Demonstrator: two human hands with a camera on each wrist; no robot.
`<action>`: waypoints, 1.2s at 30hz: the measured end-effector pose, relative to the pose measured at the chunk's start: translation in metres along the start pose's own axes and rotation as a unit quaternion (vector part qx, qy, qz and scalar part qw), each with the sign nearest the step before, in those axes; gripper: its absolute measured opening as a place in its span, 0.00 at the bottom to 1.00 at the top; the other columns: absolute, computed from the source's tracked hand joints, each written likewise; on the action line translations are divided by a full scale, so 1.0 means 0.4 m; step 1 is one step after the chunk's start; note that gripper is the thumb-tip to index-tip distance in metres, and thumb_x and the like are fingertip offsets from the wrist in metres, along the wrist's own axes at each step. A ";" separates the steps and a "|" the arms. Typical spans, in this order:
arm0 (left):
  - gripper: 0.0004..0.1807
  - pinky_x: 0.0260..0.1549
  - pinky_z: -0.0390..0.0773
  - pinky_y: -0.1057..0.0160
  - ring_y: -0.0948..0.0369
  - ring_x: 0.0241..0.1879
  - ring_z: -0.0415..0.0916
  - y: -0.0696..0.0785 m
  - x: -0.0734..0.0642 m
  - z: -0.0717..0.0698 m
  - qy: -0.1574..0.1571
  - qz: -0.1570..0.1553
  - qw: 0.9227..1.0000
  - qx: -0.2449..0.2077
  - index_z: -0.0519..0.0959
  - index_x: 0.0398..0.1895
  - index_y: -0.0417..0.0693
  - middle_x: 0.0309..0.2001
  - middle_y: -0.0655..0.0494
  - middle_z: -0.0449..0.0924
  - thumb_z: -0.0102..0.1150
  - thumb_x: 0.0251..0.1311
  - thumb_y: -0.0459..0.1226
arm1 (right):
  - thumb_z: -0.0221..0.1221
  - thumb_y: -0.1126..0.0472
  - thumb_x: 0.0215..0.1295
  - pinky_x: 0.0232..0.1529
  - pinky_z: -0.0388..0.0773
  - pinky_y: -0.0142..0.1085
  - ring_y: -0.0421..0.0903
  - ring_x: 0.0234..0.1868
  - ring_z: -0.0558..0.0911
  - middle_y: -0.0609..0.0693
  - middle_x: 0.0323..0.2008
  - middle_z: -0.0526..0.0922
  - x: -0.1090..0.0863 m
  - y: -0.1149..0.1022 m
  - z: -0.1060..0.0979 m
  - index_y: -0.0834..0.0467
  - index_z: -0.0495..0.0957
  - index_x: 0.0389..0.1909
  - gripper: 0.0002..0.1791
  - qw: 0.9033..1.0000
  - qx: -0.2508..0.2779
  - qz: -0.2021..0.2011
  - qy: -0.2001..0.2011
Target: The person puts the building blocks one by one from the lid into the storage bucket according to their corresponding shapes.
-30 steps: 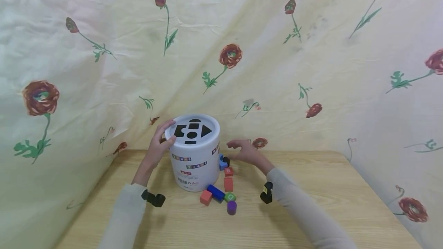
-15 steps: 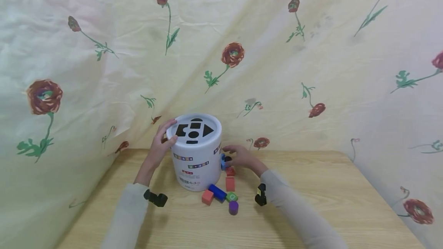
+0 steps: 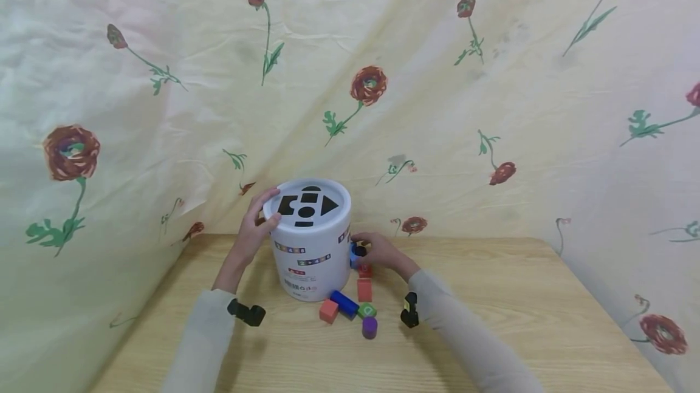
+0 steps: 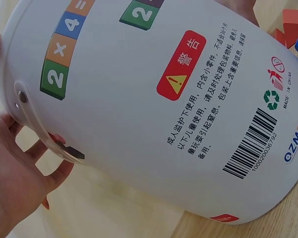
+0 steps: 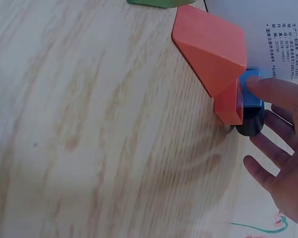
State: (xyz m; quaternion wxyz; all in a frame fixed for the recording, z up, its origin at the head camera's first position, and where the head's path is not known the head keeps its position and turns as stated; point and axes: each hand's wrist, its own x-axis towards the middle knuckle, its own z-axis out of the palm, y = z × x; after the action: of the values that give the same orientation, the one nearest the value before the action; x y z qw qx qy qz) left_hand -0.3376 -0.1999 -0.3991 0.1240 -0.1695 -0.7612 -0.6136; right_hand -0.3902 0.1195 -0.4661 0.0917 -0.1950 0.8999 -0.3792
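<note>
A white shape-sorter bucket (image 3: 312, 265) stands upright on the table, its lid (image 3: 322, 191) pierced with dark shaped holes. My left hand (image 3: 253, 229) grips its upper left rim, fingers spread round the edge beside the handle strap (image 4: 37, 124). On the bucket's right, my right hand (image 3: 383, 253) reaches down to a blue block (image 5: 251, 89) and a rounded black block (image 5: 251, 121) beside it. The thumb touches the blue block while the other fingers, loosely spread, lie close to the black one. A red block (image 5: 230, 104) is right next to these.
More blocks lie in front of the bucket: a red triangular block (image 3: 364, 288), a green block (image 3: 367, 310), a blue cylinder (image 3: 344, 304), a red cube (image 3: 329, 311) and a purple cylinder (image 3: 369, 327). Flowered cloth (image 3: 426, 107) hangs behind the wooden table (image 3: 492, 308).
My right hand has moved left and down to the blue and black blocks. The left hand keeps its grip on the bucket's rim. The view has shifted slightly.
</note>
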 end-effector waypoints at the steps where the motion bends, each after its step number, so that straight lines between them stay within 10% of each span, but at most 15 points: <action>1: 0.34 0.68 0.60 0.39 0.47 0.76 0.50 -0.001 0.001 0.000 0.000 -0.001 1.000 0.000 0.62 0.77 0.52 0.80 0.50 0.49 0.53 0.67 0.40 | 0.73 0.63 0.56 0.64 0.77 0.53 0.58 0.66 0.75 0.55 0.65 0.79 -0.001 0.000 -0.001 0.55 0.77 0.65 0.33 1.000 0.000 0.000 0.001; 36: 0.34 0.70 0.59 0.37 0.47 0.77 0.49 0.000 -0.001 0.003 0.001 -0.003 1.000 0.004 0.62 0.78 0.54 0.80 0.51 0.48 0.52 0.68 0.40 | 0.75 0.59 0.55 0.62 0.78 0.51 0.51 0.54 0.79 0.57 0.55 0.81 -0.040 0.024 -0.025 0.61 0.79 0.62 0.32 0.997 -0.072 -0.001 0.013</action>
State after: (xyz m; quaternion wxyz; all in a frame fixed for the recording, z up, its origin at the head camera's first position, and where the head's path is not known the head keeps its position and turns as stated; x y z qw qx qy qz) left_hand -0.3372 -0.1989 -0.3995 0.1233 -0.1658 -0.7638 -0.6114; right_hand -0.3814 0.1388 -0.4658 0.0655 -0.1969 0.9257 -0.3163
